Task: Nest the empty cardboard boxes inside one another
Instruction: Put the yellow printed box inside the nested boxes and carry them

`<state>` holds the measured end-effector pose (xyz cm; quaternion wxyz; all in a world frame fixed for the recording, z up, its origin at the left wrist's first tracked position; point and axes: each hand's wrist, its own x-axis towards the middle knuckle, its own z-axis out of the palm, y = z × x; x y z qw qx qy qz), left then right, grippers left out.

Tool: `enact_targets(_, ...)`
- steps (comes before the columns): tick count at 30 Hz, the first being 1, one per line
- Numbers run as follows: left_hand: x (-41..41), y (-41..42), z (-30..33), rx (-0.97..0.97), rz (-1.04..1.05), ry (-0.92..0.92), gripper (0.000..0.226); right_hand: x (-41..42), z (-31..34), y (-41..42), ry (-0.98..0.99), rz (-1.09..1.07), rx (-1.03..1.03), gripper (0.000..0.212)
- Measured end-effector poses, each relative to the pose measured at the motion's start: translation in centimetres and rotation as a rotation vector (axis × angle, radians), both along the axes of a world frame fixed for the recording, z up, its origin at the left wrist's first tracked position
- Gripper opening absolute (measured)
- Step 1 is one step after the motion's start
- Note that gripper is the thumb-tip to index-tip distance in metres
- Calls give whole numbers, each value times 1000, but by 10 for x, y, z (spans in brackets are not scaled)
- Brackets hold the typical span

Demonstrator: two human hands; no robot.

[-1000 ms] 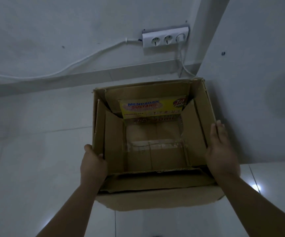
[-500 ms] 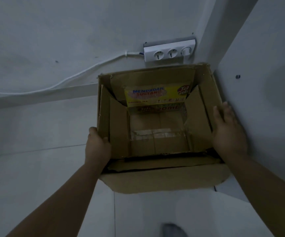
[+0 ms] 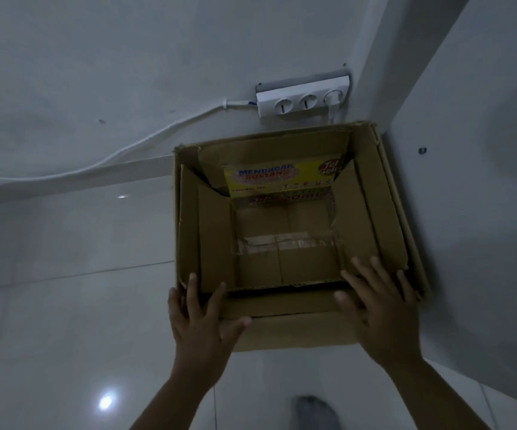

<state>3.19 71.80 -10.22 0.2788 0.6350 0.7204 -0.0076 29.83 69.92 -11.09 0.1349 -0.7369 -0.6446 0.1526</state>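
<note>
Since half a second ago: both hands have come off the box sides and now lie spread at its near edge; box stands closer into the wall corner.

Left hand (image 3: 202, 321): released, fingers splayed, palm down over the near left corner of the outer cardboard box (image 3: 390, 218); whether the fingertips press the flap cannot be told.

Right hand (image 3: 378, 311): released, fingers splayed, over the near right corner, fingertips reaching onto the right inner flap.

Outer cardboard box: brown, open top, on the white tiled floor (image 3: 64, 305), tucked into the corner, its right side close beside the right wall (image 3: 483, 181), its far side near the back wall.

Inner cardboard box (image 3: 285, 259): brown, nested inside the outer one, flaps standing up, taped seam across its bottom, yellow printed label (image 3: 269, 181) on its far wall.

Power strip (image 3: 303, 100): white, three sockets, fixed on the back wall above the box; white cable (image 3: 126, 150) runs left from it.

Grey foot or sock (image 3: 313, 411): at bottom edge, blurred.
</note>
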Motion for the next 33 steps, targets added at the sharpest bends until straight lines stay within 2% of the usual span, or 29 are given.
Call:
enact_targets(3,3,18,-4,6,36,7,114,12,-1,13,-46,147,-55,73)
enact_targets(6,8,33,-4,-35,58,4,105,18,-3,32,-136,171,-102,71)
enact_targets(8,13,48,-4,-71,51,-13,87,21,-4,44,-167,143,-107,67)
enact_targets(11,24,80,-5,-97,46,-22,60,30,-4,68,-183,129,-105,72)
enact_targets(16,44,112,-1,-116,158,9,66,41,-6,110,-159,142,-93,51)
enact_targets(22,41,103,5,-159,97,24,57,44,0,107,-155,191,-117,51)
enact_targets(26,40,97,14,-216,86,14,55,49,8,104,-81,243,-179,29)
enact_targets(30,34,99,26,-338,40,23,52,47,13,102,-21,230,-343,29)
enact_targets(31,31,102,30,-308,10,62,51,48,13,105,-32,234,-415,31)
enact_targets(33,24,115,36,-105,-4,131,50,46,18,114,-40,226,-599,35)
